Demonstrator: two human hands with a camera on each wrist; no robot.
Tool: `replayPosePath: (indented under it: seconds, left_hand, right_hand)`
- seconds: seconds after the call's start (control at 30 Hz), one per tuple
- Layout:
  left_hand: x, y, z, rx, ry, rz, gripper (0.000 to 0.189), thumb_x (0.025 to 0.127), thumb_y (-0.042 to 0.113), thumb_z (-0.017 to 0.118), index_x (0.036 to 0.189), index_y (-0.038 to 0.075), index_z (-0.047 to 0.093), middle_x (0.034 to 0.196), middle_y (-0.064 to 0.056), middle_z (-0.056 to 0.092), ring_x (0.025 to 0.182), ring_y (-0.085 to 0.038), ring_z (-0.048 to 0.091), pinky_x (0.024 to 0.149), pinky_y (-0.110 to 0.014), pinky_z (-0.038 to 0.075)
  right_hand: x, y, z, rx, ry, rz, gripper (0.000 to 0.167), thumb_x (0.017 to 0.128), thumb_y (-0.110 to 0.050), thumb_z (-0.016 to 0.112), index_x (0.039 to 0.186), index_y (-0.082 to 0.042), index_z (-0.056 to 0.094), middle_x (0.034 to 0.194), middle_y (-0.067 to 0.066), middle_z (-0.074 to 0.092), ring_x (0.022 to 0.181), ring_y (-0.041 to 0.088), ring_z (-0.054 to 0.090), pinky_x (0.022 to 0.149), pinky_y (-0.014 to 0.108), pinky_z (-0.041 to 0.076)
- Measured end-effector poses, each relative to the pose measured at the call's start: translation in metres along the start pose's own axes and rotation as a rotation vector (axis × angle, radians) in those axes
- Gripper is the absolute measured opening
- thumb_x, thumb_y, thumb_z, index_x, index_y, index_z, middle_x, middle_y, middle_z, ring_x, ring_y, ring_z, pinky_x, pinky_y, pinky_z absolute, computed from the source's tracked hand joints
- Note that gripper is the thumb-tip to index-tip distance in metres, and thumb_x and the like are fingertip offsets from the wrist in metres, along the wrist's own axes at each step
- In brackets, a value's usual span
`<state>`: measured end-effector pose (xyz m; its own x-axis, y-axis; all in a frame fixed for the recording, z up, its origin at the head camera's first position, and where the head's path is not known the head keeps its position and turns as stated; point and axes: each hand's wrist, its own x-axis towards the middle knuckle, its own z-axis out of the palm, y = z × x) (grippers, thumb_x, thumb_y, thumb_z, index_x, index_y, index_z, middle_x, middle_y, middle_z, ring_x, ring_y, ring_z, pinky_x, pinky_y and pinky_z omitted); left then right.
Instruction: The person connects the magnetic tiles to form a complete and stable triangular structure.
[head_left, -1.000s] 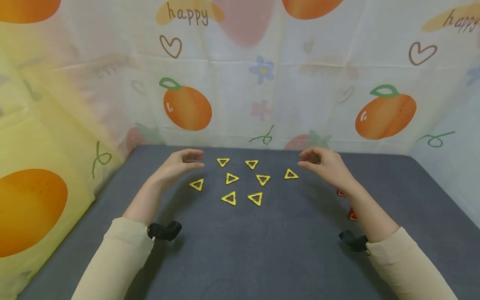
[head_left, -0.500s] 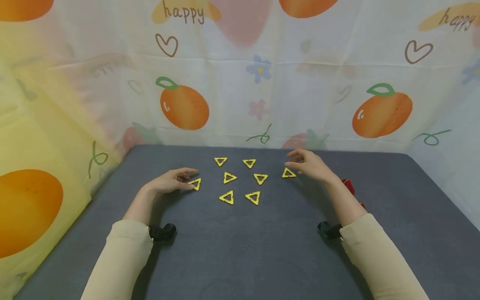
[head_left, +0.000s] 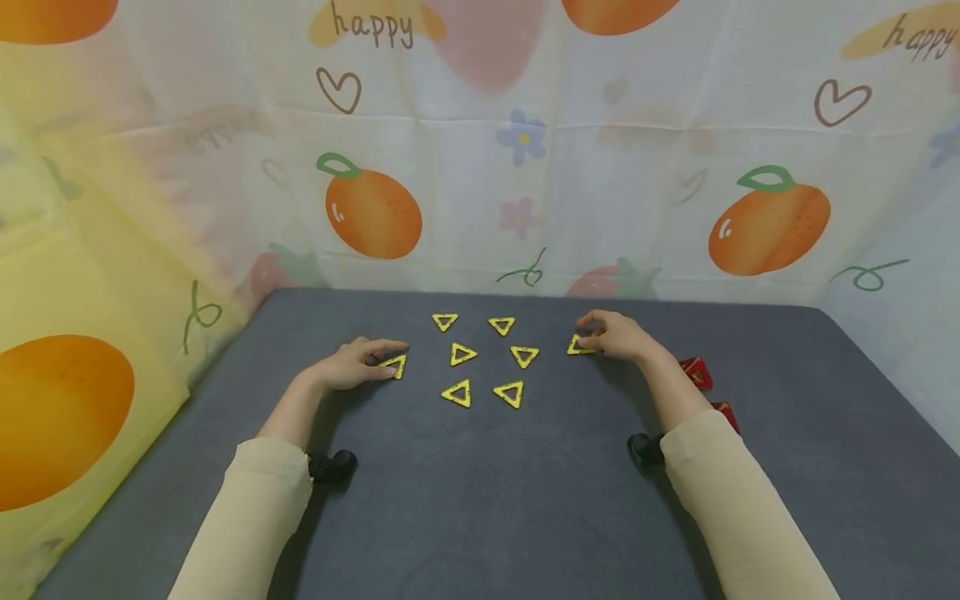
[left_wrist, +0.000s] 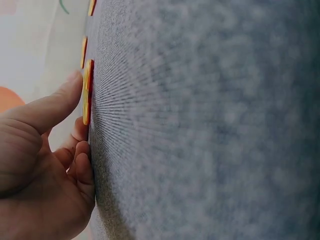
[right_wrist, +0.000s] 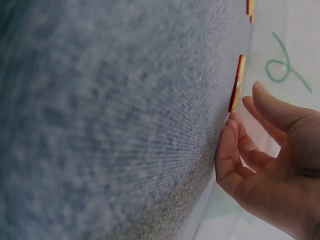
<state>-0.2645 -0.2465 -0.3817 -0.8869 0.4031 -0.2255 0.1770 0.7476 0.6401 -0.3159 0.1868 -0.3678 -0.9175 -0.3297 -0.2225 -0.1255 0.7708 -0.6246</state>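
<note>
Several small yellow triangular pieces with open centres lie flat on the dark grey table (head_left: 480, 500). My left hand (head_left: 352, 364) is at the leftmost yellow triangle (head_left: 401, 367); its thumb touches the piece and the forefinger reaches past its far side. In the left wrist view that triangle (left_wrist: 87, 100) shows a red underside, and the lower fingers rest by the table. My right hand (head_left: 617, 335) is at the rightmost yellow triangle (head_left: 576, 348) and partly covers it. In the right wrist view the fingertips are near this triangle (right_wrist: 238, 82), with the thumb raised away from it.
Between the hands lie more yellow triangles, including a front one (head_left: 458, 393) and a back one (head_left: 502, 325). Red triangular pieces (head_left: 698, 372) lie beside the right forearm, partly hidden by it. A fruit-printed curtain (head_left: 465, 208) hangs behind the table.
Both hands have come down from above the table to the outermost yellow triangles. My right hand has moved leftward, uncovering more of the red pieces. The triangles keep their places.
</note>
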Motion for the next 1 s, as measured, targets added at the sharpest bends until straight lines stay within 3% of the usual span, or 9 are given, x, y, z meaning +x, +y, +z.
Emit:
replayPosePath:
  seconds: [0.4,1.0]
  left_hand:
    - [0.0018,-0.0042,0.0034,0.013,0.048,0.005,0.05,0.1,0.024,0.059,0.148,0.016,0.046,0.146,-0.024,0.036,0.129,-0.042,0.04,0.102,-0.06,0.037]
    - [0.0023,-0.0041,0.0079,-0.002,0.095,-0.02,0.044,0.099,0.021,0.061,0.142,0.016,0.054,0.128,-0.021,0.045,0.114,-0.034,0.042,0.093,-0.051,0.039]
  right_hand:
    - [0.0023,0.0036,0.0007,-0.058,0.005,-0.01,0.043,0.1,-0.024,0.058,0.139,-0.006,0.051,0.125,0.025,0.058,0.108,0.036,0.059,0.085,0.043,0.049]
    - [0.0011,0.0066,0.0051,-0.097,0.037,-0.046,0.039,0.098,-0.019,0.061,0.135,-0.006,0.056,0.12,0.026,0.062,0.108,0.04,0.059,0.087,0.048,0.05]
